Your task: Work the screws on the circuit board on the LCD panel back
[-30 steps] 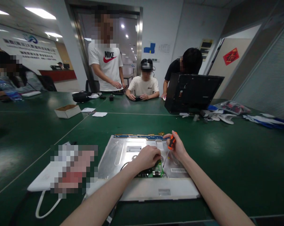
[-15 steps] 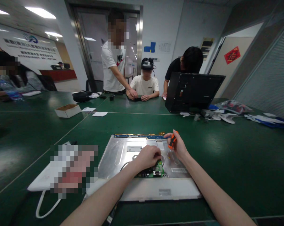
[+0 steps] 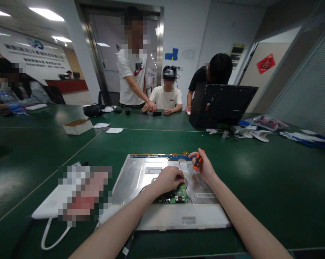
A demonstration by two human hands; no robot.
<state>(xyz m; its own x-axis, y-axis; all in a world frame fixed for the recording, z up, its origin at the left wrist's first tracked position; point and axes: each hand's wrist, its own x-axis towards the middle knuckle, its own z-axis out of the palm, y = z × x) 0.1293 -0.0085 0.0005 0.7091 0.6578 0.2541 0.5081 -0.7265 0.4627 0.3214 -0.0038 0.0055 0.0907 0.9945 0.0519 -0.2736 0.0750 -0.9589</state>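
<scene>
A silver display panel (image 3: 137,178) lies flat on the green table before me, with a blue circuit strip (image 3: 151,156) along its far edge. On the panel's middle sits a green circuit board (image 3: 178,198), partly covered by my left hand (image 3: 171,178). The fingers of that hand are bent and pinched together at the board; whatever is between them is hidden. My right hand (image 3: 204,167) is closed around the orange and black handle of a screwdriver (image 3: 198,160), held over the panel's far right part. The screwdriver's shaft is hard to make out.
Left of the panel lies a white device (image 3: 47,205) with a white cable, partly blurred out. A small white box (image 3: 78,127) and papers are farther off. A black monitor housing (image 3: 224,106) stands at the back right. Several people are around the table.
My hands and the panel stay almost still. Across the table, the standing person's hand has shifted slightly, and a dark object there now lies on the table before the seated person.
</scene>
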